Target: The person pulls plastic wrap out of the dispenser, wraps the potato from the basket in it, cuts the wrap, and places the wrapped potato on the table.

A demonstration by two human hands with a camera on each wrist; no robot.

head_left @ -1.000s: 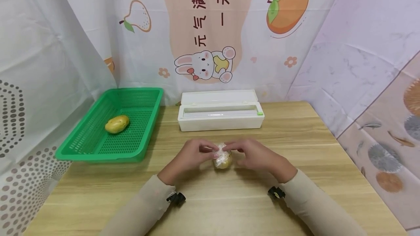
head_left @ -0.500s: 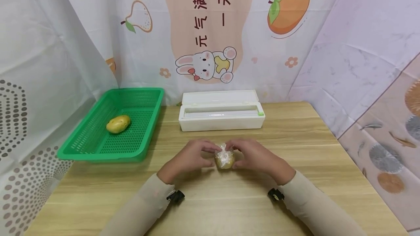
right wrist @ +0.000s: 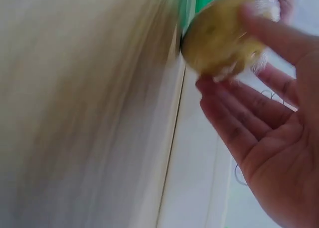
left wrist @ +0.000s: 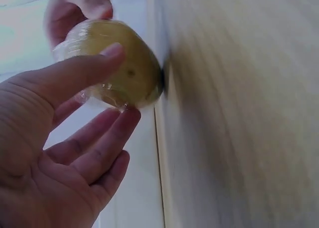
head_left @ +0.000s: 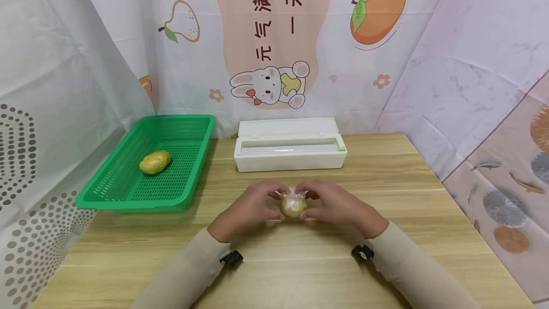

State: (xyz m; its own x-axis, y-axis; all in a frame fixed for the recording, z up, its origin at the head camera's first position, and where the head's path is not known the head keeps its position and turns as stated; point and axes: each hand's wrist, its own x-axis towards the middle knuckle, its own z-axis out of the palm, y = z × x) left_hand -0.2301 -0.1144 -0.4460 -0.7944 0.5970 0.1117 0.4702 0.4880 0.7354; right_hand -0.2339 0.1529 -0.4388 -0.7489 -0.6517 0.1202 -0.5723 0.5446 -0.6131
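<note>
Between my two hands at the middle of the table is a potato point(head_left: 293, 206) in clear plastic wrap, the film bunched at its top. My left hand point(head_left: 252, 205) holds it from the left; in the left wrist view the thumb lies across the potato point(left wrist: 137, 63) and fingertips touch its far side. From the other side my right hand point(head_left: 336, 205) grips it with thumb and fingers, as the right wrist view shows on the potato point(right wrist: 212, 33). The potato's underside touches or nearly touches the table point(head_left: 296, 271).
A white cling film box point(head_left: 290, 161) stands behind the hands with its lid raised and a roll inside. At the left is a green plastic basket point(head_left: 184, 190) with one unwrapped potato point(head_left: 155, 162) in it. A printed curtain point(head_left: 184, 75) hangs behind the table.
My hands have gone from pressing the film on top of the potato to holding its sides. The potato has turned slightly, showing more of its yellow skin. Basket and box have stayed put.
</note>
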